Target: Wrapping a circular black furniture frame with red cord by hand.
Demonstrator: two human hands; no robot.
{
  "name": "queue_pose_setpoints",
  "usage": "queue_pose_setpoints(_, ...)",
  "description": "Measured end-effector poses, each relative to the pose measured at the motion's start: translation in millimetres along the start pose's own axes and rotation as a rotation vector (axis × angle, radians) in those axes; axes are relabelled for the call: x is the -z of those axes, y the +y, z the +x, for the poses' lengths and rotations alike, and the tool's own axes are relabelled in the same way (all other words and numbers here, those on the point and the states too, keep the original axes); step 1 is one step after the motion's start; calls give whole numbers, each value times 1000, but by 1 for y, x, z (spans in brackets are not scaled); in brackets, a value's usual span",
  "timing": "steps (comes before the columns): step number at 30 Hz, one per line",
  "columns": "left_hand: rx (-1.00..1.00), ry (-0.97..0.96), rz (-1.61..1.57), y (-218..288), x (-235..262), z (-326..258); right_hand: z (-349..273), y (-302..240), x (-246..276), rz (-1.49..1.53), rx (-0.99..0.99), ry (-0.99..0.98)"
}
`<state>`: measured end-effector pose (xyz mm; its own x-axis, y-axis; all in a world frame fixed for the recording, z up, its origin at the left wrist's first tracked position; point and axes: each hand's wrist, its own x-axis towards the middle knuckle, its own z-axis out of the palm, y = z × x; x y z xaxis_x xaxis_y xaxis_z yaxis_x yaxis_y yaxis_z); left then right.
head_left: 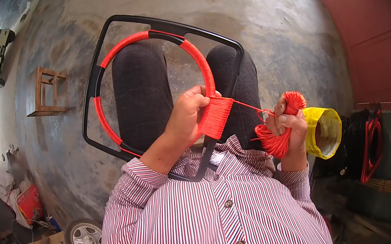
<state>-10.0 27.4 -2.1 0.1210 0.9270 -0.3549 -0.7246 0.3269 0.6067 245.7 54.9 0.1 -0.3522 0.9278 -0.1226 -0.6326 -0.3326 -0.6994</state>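
Observation:
Across my knees lies a black frame (237,67) with rounded corners and a ring inside it. Red cord covers several stretches of the ring (202,64), with black showing between them. My left hand (185,115) grips the near right side of the ring, thumb pressed by the top edge of a wide band of tight red cord turns (219,114). A thin strand runs taut from that band to my right hand (288,120). Its fingers are closed round a loose skein of red cord (277,144), which bulges out above and below the fist.
Beside my right hand stands a yellow open-topped cylinder (324,132). Behind it is a black frame with red edging (373,143). A small wooden stool (46,92) is on the concrete floor at left. Lower left are a spoked wheel (82,238) and clutter.

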Motion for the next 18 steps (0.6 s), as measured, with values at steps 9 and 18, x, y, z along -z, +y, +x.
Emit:
queue_pose_setpoints(9,-15,39,46,1,-6,-1,-2,0,-4,2,-2,28)
queue_pose_setpoints(18,-3,33,111,0,-2,7,-2,0,1,-22,-9,17)
